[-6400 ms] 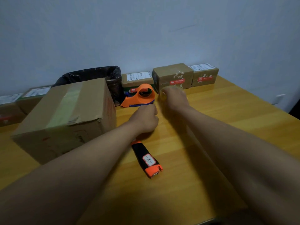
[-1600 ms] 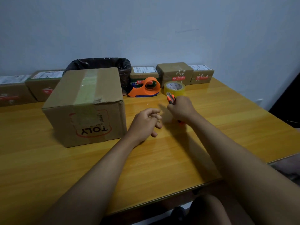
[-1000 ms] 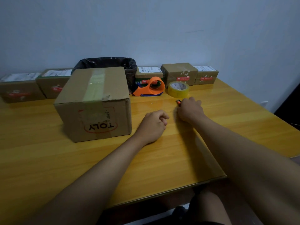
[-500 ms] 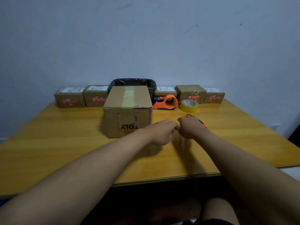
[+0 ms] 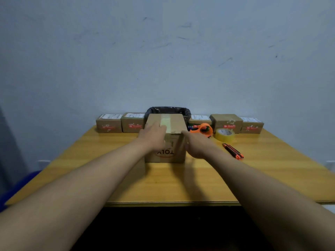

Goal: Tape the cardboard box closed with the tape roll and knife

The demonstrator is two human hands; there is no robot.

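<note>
Head view: the cardboard box (image 5: 173, 140) is being shown at the centre of the wooden table (image 5: 163, 183), a strip of tape running down the middle of its top and onto its near face, where upside-down lettering is printed. The left hand (image 5: 154, 135) is being laid flat, fingers spread, over the box's top near edge at its 9 o'clock side; nothing is being gripped by it. The right hand (image 5: 196, 144) is being pressed, open, against the box's 3 o'clock side near the top corner, likewise enclosing nothing. The tape roll (image 5: 225, 135), yellow, is being left lying flat at 2 o'clock from the box, well apart from both hands. The knife (image 5: 233, 151), orange and black, is lying on the table at 3 o'clock from the box, just near of the roll. An orange tape dispenser (image 5: 204, 130) is standing between box and roll. Small parcels (image 5: 226, 123) are being lined against the wall at 12 o'clock, with a black-lined bin (image 5: 168, 111) behind the box.
</note>
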